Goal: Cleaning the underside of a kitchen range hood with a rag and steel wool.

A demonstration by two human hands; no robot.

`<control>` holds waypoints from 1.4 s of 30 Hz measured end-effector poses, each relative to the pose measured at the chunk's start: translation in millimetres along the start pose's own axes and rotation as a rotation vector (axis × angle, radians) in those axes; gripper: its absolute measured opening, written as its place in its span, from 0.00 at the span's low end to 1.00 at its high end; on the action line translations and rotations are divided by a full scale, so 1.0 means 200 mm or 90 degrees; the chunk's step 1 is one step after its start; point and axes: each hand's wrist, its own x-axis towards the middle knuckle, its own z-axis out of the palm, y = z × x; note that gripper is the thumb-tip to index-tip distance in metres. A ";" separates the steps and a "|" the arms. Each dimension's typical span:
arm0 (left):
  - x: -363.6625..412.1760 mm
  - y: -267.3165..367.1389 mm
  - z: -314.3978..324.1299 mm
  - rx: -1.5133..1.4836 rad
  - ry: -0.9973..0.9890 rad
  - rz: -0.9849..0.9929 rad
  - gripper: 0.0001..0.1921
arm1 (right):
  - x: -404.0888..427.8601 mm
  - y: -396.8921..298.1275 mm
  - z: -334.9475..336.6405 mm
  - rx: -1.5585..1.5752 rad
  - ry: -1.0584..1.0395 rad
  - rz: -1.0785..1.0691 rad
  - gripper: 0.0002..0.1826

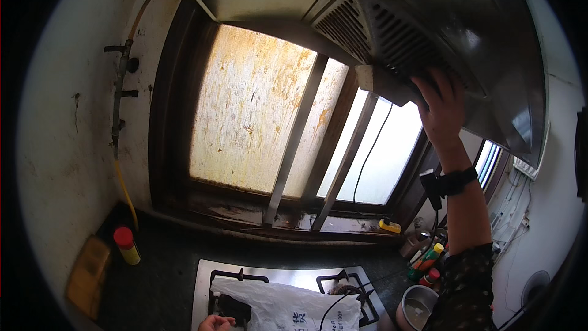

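My right hand (442,110) is raised to the slotted grille (404,39) of the range hood (500,55). Its fingertips fade into shadow against the slots, so whether they grip anything is unclear. A black strap with a small device (452,183) circles that wrist. At the bottom edge, my left hand (217,323) shows only partly, fingers curled, beside a black object (234,309) on the stove. A white plastic bag (285,301) with printing lies flat across the gas cooktop (280,269).
On the left of the dark counter (165,257) stand a red-capped can (127,244) and a wooden board (88,276). Bottles (426,262) and a metal pot (417,305) crowd the right. A yellow sponge (389,226) rests on the windowsill. A gas pipe (120,87) runs down the left wall.
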 end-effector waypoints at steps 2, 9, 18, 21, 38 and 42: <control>-0.06 0.00 -0.01 0.014 0.037 -0.002 0.05 | 0.18 -0.10 0.02 0.051 0.064 -0.033 0.20; -0.03 0.01 0.07 0.017 -0.005 -0.003 0.05 | 0.51 -0.16 0.11 0.034 0.104 -0.074 0.21; -0.01 0.00 0.08 0.009 -0.031 0.010 0.06 | -0.29 0.39 0.11 -0.056 0.060 0.284 0.20; -0.01 0.03 0.07 0.012 -0.032 -0.002 0.06 | -0.37 0.44 0.09 -0.055 0.082 0.338 0.20; -0.08 -0.14 -0.05 0.021 0.069 0.005 0.08 | 0.69 -0.35 0.16 0.004 0.126 -0.019 0.10; -0.06 -0.11 -0.02 -0.020 0.057 -0.014 0.07 | 0.44 -0.07 0.15 -0.012 0.132 -0.022 0.15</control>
